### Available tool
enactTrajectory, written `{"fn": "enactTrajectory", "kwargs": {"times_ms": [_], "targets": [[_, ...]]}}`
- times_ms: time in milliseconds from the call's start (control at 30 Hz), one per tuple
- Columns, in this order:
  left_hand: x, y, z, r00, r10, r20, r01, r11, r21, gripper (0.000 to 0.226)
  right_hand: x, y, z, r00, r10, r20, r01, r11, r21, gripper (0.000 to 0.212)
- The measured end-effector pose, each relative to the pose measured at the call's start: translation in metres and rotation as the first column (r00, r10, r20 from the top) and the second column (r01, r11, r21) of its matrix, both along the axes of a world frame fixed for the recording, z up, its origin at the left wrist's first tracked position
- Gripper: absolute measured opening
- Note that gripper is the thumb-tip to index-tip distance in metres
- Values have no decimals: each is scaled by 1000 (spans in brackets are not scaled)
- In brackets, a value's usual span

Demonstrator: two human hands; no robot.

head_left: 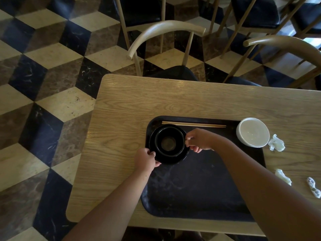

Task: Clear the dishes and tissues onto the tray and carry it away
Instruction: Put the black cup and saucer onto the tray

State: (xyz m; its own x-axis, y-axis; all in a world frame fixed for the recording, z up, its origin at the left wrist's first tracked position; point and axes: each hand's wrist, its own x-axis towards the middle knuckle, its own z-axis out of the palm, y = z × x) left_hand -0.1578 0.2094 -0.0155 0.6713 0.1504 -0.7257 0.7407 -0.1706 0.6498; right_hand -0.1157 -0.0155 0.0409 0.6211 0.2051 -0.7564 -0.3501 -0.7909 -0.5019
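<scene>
Left hand (pixel 145 158): fingers curled, thumb on top, pinching the near-left rim of the black plate (pixel 180 158). Grip is closed on the rim.

Right hand (pixel 199 140): fingers bent in, thumb and forefinger tips at the right rim of the black bowl (pixel 169 142). Looks like a pinch on the rim, but can't tell if it's a firm hold or just contact. Remaining fingers curl under, near the plate edge.

Bowl sits nested on the plate; both are in the far-left corner of the black tray (pixel 199 188). Tray lies flat on the wooden table (pixel 121 110), near the table's near edge.

Counts:
- 1 black bowl, 1 black plate, stacked, on tray.
- 1 pair of chopsticks (pixel 193 124), lying side by side along the tray's far edge, just beyond the bowl.
- 1 white bowl (pixel 252 132), upright, at the tray's far-right corner, overlapping the rim; can't tell if it rests on tray or table.
- 3 crumpled tissues on the table, right of the tray: one (pixel 276 143) just beside the white bowl, one (pixel 283 176) nearer, one (pixel 313 186) furthest right, partly cut by the frame edge.
- 2 chairs closest to the table on its far side, first (pixel 166 28) and second (pixel 284 42).
</scene>
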Motion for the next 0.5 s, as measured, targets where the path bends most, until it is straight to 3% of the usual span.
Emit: {"fn": "enactTrajectory", "kwargs": {"times_ms": [233, 500], "targets": [[-2, 1, -2, 1000, 4, -12, -4, 1000, 8, 22, -11, 6, -1, 989, -77, 129, 92, 989, -112, 11], [-4, -3, 9, 993, 110, -47, -111, 993, -28, 7, -28, 5, -2, 966, -185, 181, 192, 981, -25, 22]]}}
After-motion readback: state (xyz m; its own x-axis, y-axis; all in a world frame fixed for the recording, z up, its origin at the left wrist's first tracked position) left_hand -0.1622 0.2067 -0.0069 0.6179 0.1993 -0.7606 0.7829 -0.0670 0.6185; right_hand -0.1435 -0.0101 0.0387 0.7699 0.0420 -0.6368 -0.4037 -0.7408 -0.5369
